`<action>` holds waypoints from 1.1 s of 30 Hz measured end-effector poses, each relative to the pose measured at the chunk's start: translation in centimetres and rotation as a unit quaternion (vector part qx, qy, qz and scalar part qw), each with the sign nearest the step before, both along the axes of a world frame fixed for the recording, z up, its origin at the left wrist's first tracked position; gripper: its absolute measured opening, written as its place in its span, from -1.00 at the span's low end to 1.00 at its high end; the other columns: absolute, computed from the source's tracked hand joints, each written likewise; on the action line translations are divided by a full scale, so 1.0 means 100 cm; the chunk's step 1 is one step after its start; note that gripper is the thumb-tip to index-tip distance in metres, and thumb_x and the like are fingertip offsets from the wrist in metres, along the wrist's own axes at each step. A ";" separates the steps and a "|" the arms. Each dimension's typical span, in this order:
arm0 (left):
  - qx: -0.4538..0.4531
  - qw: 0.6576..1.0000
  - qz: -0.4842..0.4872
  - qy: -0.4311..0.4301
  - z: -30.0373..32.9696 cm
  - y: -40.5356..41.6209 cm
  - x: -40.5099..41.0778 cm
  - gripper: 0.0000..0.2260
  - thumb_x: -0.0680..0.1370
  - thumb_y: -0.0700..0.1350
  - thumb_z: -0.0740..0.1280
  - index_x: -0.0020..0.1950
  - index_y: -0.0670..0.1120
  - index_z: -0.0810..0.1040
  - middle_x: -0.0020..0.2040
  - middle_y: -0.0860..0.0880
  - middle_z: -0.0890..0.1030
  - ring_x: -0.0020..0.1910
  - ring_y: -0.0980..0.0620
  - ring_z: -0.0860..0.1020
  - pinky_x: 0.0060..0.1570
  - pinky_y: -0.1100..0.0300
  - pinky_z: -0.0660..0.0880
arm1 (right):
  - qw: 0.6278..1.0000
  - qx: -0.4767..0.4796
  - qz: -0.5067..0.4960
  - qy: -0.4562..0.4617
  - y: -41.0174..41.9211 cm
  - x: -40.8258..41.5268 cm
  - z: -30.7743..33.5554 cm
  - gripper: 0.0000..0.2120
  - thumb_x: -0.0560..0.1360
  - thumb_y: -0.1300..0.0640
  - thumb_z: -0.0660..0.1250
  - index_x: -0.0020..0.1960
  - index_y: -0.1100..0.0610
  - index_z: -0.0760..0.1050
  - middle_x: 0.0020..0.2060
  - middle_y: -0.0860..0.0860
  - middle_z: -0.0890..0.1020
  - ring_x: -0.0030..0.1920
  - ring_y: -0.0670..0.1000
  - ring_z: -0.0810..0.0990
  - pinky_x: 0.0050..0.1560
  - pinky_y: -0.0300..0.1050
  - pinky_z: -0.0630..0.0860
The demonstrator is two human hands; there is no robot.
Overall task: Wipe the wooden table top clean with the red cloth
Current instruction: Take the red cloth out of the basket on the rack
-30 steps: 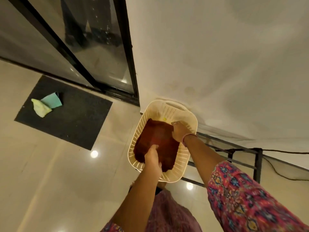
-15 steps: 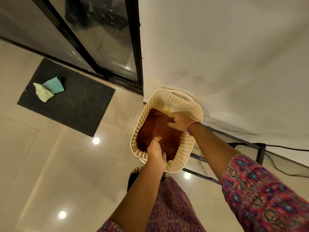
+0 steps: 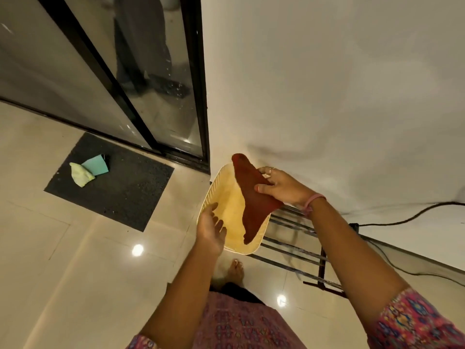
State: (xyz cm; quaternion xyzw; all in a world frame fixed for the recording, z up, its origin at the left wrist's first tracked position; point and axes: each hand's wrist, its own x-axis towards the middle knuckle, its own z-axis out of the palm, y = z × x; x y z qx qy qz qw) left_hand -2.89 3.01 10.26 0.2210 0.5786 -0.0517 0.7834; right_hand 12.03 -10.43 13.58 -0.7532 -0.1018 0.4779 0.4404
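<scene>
Right arm: reaches forward from the lower right, forearm bare, patterned sleeve (image 3: 417, 323) at the elbow, a pink band (image 3: 313, 201) on the wrist.
Right hand (image 3: 281, 186): held out above the far side of the basket, palm turned toward me, a ring on one finger.
Right fingers (image 3: 264, 188): curled round the red cloth (image 3: 251, 195), thumb pressing it against the others, so it is pinched near its middle.
Red cloth: lifted clear of the basket floor; one end sticks up past my hand toward the wall, the other hangs down in a point over the basket's right side.
Left arm: stretches up from the bottom middle, bare to the wrist.
Left hand (image 3: 210, 229): over the basket's near left rim, back of the hand toward me.
Left fingers (image 3: 216, 220): loosely spread and relaxed, holding nothing; whether they touch the rim I cannot tell.
Basket (image 3: 231, 205): cream plastic, slatted wall, resting on a dark metal rack (image 3: 309, 258) beside the white wall.
Floor: pale glossy tiles, with a dark mat (image 3: 118, 187) well to the left carrying a yellow rag (image 3: 80, 173) and a teal one (image 3: 97, 165).
</scene>
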 end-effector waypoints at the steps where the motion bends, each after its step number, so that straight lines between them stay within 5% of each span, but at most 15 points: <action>1: 0.023 0.999 -0.015 -0.024 0.013 0.008 0.000 -0.71 0.54 0.00 0.27 0.23 -0.06 0.48 0.15 -0.07 0.51 0.14 -0.05 0.48 0.14 0.06 0.41 | 1.000 0.018 -0.008 0.015 -0.002 0.000 0.019 -0.74 0.56 0.25 0.33 0.21 0.05 0.42 -0.04 0.05 0.64 -0.12 0.01 0.67 -0.14 -0.20 0.63; 3: 0.082 0.993 -0.060 -0.063 0.038 0.022 0.000 -0.80 0.54 0.06 0.27 0.11 0.04 0.54 0.11 0.04 0.54 0.07 0.09 0.51 0.01 0.16 0.43 | 0.997 0.059 -0.022 0.045 -0.006 -0.002 0.053 -0.73 0.53 0.26 0.35 0.18 0.04 0.47 -0.01 0.09 0.65 -0.11 0.03 0.67 -0.12 -0.17 0.64; 5: 0.161 0.973 -0.133 -0.101 0.057 0.038 0.001 -0.58 0.53 0.20 0.24 0.33 0.06 0.44 0.27 0.12 0.44 0.24 0.14 0.41 0.01 0.13 0.30 | 0.990 0.109 -0.024 0.082 -0.011 -0.005 0.082 -0.68 0.48 0.27 0.39 0.21 0.08 0.49 0.02 0.13 0.65 -0.09 0.06 0.67 -0.06 -0.11 0.65; 7: 0.215 0.933 -0.239 -0.162 0.072 0.054 0.003 -0.37 0.47 0.40 0.11 0.43 0.09 0.35 0.44 0.09 0.34 0.44 0.08 0.23 0.32 0.07 0.08 | 0.978 0.166 -0.017 0.125 -0.013 -0.011 0.107 -0.61 0.43 0.26 0.43 0.24 0.12 0.50 0.06 0.16 0.65 -0.07 0.06 0.68 -0.02 -0.08 0.65; 10: 0.138 0.902 -0.324 -0.250 0.101 0.070 0.006 -0.34 0.35 0.52 0.07 0.18 0.15 0.60 0.28 0.04 0.56 0.33 0.03 0.43 0.34 0.04 0.21 | 0.958 0.237 -0.024 0.161 -0.016 -0.024 0.133 -0.66 0.44 0.28 0.34 0.21 0.13 0.57 0.06 0.12 0.66 -0.04 0.04 0.68 0.00 -0.10 0.63; 12: 0.056 0.913 -0.297 -0.274 0.116 0.071 0.007 -0.33 0.29 0.51 0.18 0.12 0.08 0.66 0.22 -0.06 0.60 0.21 -0.08 0.56 0.14 -0.03 0.49 | 0.940 0.282 -0.058 0.184 -0.016 -0.033 0.142 -0.69 0.45 0.28 0.28 0.14 0.12 0.63 0.00 0.08 0.68 -0.07 0.01 0.68 -0.02 -0.14 0.62; 15: 0.040 0.905 -0.312 -0.285 0.131 0.071 -0.001 -0.34 0.23 0.46 0.31 0.11 0.03 0.67 0.17 -0.11 0.63 0.15 -0.14 0.59 -0.03 -0.06 0.57 | 0.892 0.339 -0.161 0.252 -0.024 -0.053 0.137 -0.77 0.47 0.11 0.36 0.06 0.17 0.67 0.02 0.13 0.64 -0.01 0.05 0.63 0.16 -0.07 0.50; 18: 0.071 0.891 -0.349 -0.283 0.142 0.075 -0.006 -0.34 0.12 0.23 0.60 0.14 -0.02 0.63 0.11 -0.13 0.65 0.07 -0.11 0.63 -0.10 0.03 0.60 | 0.774 0.482 -0.215 0.349 -0.031 -0.088 0.119 -0.41 0.55 -0.09 0.31 0.14 0.50 0.52 0.12 0.40 0.56 0.22 0.29 0.54 0.42 0.14 0.30; 20: 0.095 0.883 -0.375 -0.264 0.149 0.076 -0.007 -0.32 0.17 0.07 0.63 0.23 -0.06 0.55 0.11 -0.13 0.65 0.06 -0.10 0.63 -0.08 0.06 0.60 | 0.748 0.452 -0.324 0.363 -0.035 -0.106 0.106 -0.20 0.40 -0.35 0.35 0.29 0.33 0.50 0.22 0.31 0.55 0.24 0.30 0.53 0.33 0.29 0.37; 22: 0.132 0.876 -0.393 -0.247 0.153 0.076 -0.008 -0.42 0.28 0.02 0.58 0.25 -0.07 0.53 0.08 -0.11 0.67 0.05 -0.08 0.64 -0.06 0.07 0.59 | 0.778 0.410 -0.346 0.327 -0.038 -0.120 0.101 -0.17 0.38 -0.43 0.27 0.38 0.18 0.45 0.30 0.23 0.51 0.26 0.26 0.53 0.26 0.27 0.45; 26: 0.221 0.842 -0.445 -0.209 0.153 0.088 -0.010 -0.41 0.21 0.10 0.57 0.18 -0.01 0.55 0.01 -0.03 0.69 0.00 -0.03 0.65 -0.07 0.10 0.60 | 0.885 0.266 -0.332 0.191 -0.038 -0.136 0.110 -0.40 0.38 0.04 0.49 0.36 0.15 0.43 0.18 0.15 0.63 0.18 0.17 0.62 0.06 0.11 0.61; 29: 0.278 0.800 -0.483 -0.223 0.155 0.102 -0.008 -0.41 0.19 0.16 0.57 0.16 0.05 0.54 0.04 0.03 0.67 0.04 -0.01 0.63 -0.01 0.08 0.60 | 0.906 0.255 -0.323 0.098 -0.033 -0.144 0.123 -0.37 0.34 0.23 0.49 0.37 0.13 0.37 0.16 0.10 0.65 0.16 0.10 0.63 0.04 -0.01 0.62; 33: 0.376 0.749 -0.500 -0.218 0.164 0.113 -0.005 -0.29 0.18 0.20 0.56 0.23 0.01 0.43 0.08 0.05 0.59 -0.01 0.04 0.59 -0.19 0.21 0.58 | 0.903 0.195 -0.381 -0.014 -0.022 -0.165 0.136 -0.16 0.36 0.31 0.49 0.46 -0.08 0.13 0.17 0.10 0.61 0.13 0.01 0.64 0.10 -0.03 0.60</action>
